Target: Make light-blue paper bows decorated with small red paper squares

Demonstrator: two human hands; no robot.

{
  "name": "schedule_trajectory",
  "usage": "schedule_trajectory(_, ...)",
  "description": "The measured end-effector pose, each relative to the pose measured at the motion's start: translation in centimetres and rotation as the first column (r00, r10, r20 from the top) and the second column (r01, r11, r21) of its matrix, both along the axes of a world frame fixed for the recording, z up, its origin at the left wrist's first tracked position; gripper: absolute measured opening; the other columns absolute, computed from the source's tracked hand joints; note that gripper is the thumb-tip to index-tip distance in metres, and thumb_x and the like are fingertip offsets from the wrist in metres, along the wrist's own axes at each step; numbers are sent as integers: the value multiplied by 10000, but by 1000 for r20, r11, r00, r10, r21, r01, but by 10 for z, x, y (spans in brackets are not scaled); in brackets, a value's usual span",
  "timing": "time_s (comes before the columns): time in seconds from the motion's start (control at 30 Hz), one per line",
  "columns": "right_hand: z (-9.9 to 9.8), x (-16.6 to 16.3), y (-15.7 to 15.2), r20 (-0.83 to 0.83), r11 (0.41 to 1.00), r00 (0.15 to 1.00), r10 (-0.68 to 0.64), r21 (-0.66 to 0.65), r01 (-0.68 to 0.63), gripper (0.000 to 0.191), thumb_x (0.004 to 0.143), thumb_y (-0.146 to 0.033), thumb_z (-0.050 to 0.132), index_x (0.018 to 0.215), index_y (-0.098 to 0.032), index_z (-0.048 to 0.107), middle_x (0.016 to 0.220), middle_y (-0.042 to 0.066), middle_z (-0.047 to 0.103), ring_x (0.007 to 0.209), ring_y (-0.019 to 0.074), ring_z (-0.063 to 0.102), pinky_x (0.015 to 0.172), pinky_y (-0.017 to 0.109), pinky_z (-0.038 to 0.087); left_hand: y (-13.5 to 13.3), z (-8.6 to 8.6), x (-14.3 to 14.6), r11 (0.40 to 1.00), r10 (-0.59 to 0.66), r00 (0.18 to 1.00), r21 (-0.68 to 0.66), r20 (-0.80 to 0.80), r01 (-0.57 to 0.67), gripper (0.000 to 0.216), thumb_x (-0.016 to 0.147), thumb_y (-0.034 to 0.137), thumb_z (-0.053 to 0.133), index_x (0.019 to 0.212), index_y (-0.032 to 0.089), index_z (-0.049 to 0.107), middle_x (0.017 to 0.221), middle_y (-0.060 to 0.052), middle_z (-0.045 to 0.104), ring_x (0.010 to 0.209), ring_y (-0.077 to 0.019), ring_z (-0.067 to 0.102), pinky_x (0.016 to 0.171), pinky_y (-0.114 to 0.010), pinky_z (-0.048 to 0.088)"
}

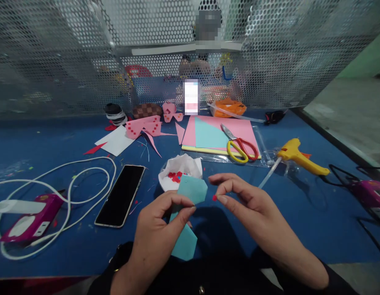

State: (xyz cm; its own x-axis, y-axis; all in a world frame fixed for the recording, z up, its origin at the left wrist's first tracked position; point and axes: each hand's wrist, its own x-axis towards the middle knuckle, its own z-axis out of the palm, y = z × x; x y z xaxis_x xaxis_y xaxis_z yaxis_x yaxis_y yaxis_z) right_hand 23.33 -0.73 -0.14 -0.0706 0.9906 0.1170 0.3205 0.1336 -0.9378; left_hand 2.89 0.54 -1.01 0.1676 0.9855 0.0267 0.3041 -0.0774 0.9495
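My left hand (165,225) pinches a turquoise paper cutout (192,189) at its narrow middle, so one lobe points up and the other hangs below. Between the thumb and index finger of my right hand (245,200) is a tiny red paper piece (215,198), held just right of the cutout and apart from it. Behind the cutout sits a white tissue-lined bowl (186,164) with small red and a few blue bits inside. Pink paper bows with red dots, such as the large pink bow (143,127), lie at the back left.
Scissors (239,145) rest on stacked coloured paper (208,131). A yellow glue gun (300,157) lies at right. On the left are a phone (120,196), a white cable (69,196) and a purple power strip (36,217). A perforated metal screen (69,61) stands behind.
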Motion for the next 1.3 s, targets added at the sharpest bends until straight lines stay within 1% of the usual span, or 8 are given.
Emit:
schedule_trajectory(0.13, 0, -2, 4, -56, 996, 996, 68, -49, -71, 141, 923, -248, 567, 796, -225, 624, 1094, 28, 690, 1040, 189, 654, 944, 363, 494, -1, 2, 1, 999, -37, 999, 20, -12, 38, 61, 820, 184, 690, 780, 218, 721, 729, 22, 717, 535, -105, 652, 549, -197, 504)
schedule_trajectory(0.4, -4, -13, 0, 27, 994, 996, 88, 60, -89, 111, 945, -206, 521, 869, -225, 601, 899, 5, 652, 844, 148, 617, 759, 292, 484, -6, 11, -2, 994, -103, 989, 32, -106, 107, 75, 806, 172, 665, 765, 216, 709, 709, 20, 697, 586, -119, 656, 572, -215, 498)
schedule_trajectory(0.47, -5, -15, -2, 29, 993, 996, 85, 80, -87, 116, 947, -208, 515, 866, -222, 596, 889, 7, 649, 831, 146, 614, 742, 289, 483, -7, 8, -2, 997, -77, 994, -15, -79, 76, 53, 808, 211, 687, 767, 218, 654, 679, 29, 682, 598, -127, 660, 582, -223, 499)
schedule_trajectory(0.6, -7, -17, -4, 18, 991, 996, 90, 98, -92, 122, 948, -206, 514, 862, -225, 597, 878, 6, 657, 825, 149, 620, 742, 294, 494, -7, 3, -1, 985, 28, 992, -172, 121, -7, 218, 807, 271, 706, 786, 226, 494, 661, 51, 660, 550, -136, 683, 529, -225, 504)
schedule_trajectory(0.8, -8, -17, -7, 68, 990, 995, 76, 113, -84, 109, 939, -190, 540, 870, -229, 614, 961, 18, 658, 929, 163, 637, 818, 320, 499, -4, 9, 2, 920, 82, 955, -391, 285, 38, 276, 802, 328, 730, 956, 212, 532, 756, 6, 738, 548, -146, 694, 521, -239, 537)
schedule_trajectory(0.97, -4, -19, -7, 118, 983, 993, -28, 182, 6, 95, 911, -178, 583, 886, -246, 644, 1275, 56, 622, 1242, 215, 557, 1009, 410, 448, -2, 13, 4, 961, 26, 981, -275, 192, 28, 148, 817, 301, 699, 914, 192, 673, 759, -9, 750, 676, -146, 692, 587, -216, 529)
schedule_trajectory(1.1, -2, -26, -3, 130, 981, 991, -40, 195, 14, 71, 917, -202, 589, 887, -248, 635, 1332, 68, 598, 1278, 235, 537, 1026, 462, 439, -1, 13, 5, 983, -2, 994, -184, 106, 21, 131, 804, 272, 693, 908, 199, 726, 812, -13, 759, 772, -166, 698, 668, -233, 535)
schedule_trajectory(1.3, -5, -31, -1, 180, 968, 982, -64, 249, 18, 68, 927, -194, 572, 921, -246, 615, 1343, 80, 577, 1281, 232, 523, 1033, 491, 427, 2, 14, 6, 984, -42, 994, -167, 105, 59, 169, 814, 280, 684, 952, 208, 752, 915, -23, 774, 799, -171, 686, 747, -272, 545)
